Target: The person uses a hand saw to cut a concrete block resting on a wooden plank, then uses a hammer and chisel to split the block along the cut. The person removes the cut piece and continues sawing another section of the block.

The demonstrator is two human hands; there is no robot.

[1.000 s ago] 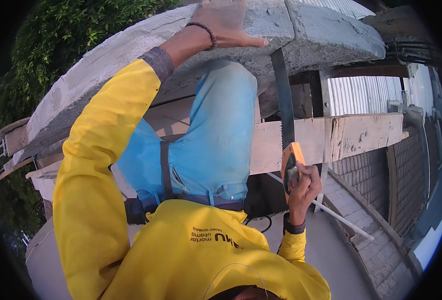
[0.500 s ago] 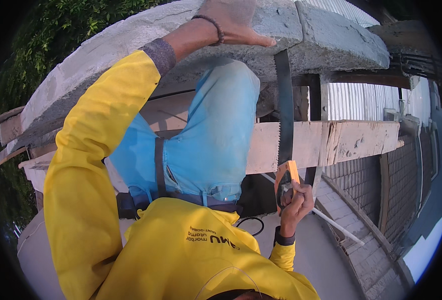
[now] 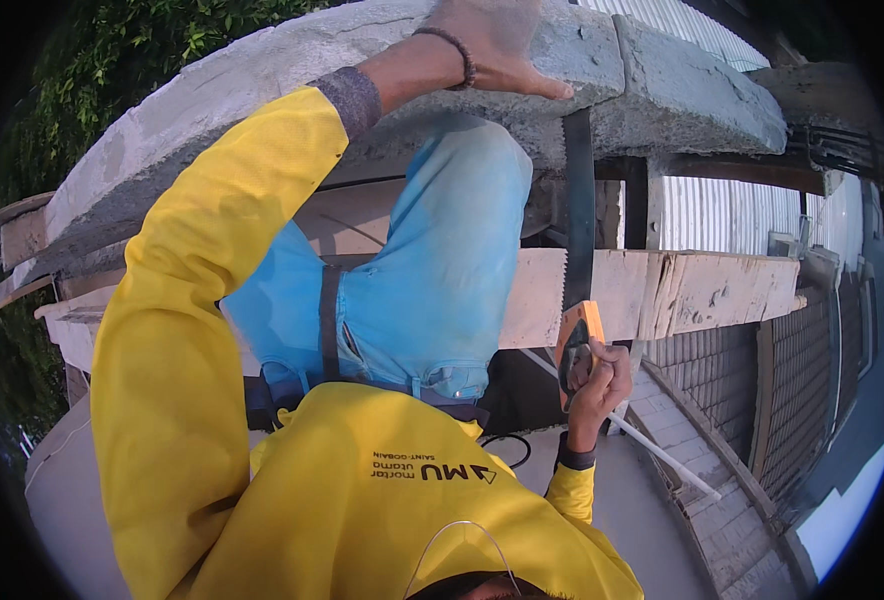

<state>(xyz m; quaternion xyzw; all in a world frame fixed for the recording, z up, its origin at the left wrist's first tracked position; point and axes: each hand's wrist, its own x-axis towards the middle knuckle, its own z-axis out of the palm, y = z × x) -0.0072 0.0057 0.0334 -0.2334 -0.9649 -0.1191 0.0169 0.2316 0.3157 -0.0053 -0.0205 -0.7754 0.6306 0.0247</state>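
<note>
My right hand (image 3: 598,384) is closed around the orange-and-black handle of a handsaw (image 3: 579,215). Its dark toothed blade runs away from me, past a pale board, up to the underside of a rough grey concrete-like block (image 3: 562,72). The far end of the blade is hidden by that block. At the top edge my left hand (image 3: 492,45), with a dark bracelet at the wrist, presses flat on the block. Its thumb is stretched out to the right, near the blade; the other fingers are cut off by the picture's edge.
The weathered board (image 3: 702,290) lies across, in front of my knee. A second grey block (image 3: 697,100) adjoins at the right, beyond a seam. A white pipe (image 3: 672,460) slants below, near a tiled roof (image 3: 707,370). Leafy branches (image 3: 72,90) hang at the left.
The saw and my right hand have moved away from me, up toward the block. My left hand keeps its place on the block; the whole view has shifted slightly.
</note>
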